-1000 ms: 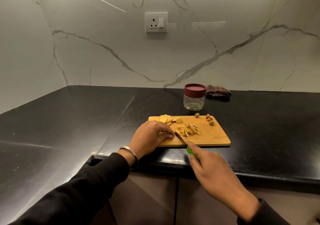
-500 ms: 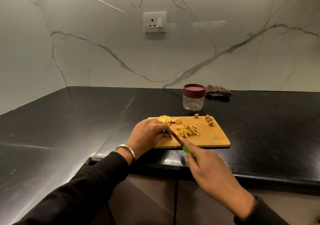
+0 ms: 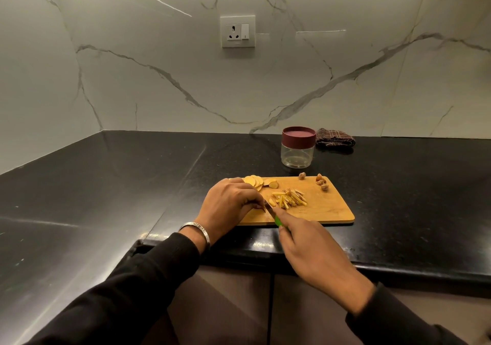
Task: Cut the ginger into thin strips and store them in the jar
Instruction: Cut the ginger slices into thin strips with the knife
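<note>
Your left hand (image 3: 229,204) fingers were curled, pinning ginger right against the knife (image 3: 271,212) blade your right hand (image 3: 309,249) gripped. Likely risk: a nicked fingertip. Cut strips (image 3: 288,201) sat on the board (image 3: 329,209); jar (image 3: 298,148) behind was lidded.

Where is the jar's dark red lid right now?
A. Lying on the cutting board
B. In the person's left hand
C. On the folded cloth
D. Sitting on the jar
D: the dark red lid sits on top of the clear jar, which stands on the counter behind the cutting board.
</note>
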A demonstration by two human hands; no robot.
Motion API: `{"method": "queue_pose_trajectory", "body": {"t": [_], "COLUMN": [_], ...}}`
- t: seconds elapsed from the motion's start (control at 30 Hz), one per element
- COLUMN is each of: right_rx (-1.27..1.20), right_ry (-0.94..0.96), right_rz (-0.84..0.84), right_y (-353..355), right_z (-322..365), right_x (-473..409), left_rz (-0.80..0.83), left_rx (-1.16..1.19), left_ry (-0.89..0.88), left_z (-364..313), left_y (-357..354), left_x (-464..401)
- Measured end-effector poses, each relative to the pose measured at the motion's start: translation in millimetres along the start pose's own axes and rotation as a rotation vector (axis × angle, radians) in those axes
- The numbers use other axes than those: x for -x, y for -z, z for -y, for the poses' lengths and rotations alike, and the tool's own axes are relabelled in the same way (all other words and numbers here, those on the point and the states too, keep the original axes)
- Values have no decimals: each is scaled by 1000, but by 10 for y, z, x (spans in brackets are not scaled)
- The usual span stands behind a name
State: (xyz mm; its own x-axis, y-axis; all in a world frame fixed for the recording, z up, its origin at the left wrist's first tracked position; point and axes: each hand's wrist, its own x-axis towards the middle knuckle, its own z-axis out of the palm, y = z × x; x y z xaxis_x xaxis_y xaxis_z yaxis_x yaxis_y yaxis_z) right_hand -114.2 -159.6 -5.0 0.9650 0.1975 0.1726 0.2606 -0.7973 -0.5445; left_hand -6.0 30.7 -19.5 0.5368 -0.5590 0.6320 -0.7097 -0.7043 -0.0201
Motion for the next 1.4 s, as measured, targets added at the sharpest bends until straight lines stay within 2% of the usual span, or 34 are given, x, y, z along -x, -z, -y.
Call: {"method": "queue_pose_trajectory", "body": {"t": [0.63, 1.03, 1.4], "right_rx": [51, 211, 328], "right_ry": [-21, -25, -26], "right_rz": [1, -71, 8], "right_y": [-13, -132, -79], "right_z": [19, 73, 122], "right_x": [234, 279, 118], "left_rz": [-13, -21, -17], "left_rx": [-68, -29, -58], "left_ry": [16, 47, 51], "left_z": [-17, -28, -3], "left_y": [17, 24, -13], "left_x": [24, 30, 37]}}
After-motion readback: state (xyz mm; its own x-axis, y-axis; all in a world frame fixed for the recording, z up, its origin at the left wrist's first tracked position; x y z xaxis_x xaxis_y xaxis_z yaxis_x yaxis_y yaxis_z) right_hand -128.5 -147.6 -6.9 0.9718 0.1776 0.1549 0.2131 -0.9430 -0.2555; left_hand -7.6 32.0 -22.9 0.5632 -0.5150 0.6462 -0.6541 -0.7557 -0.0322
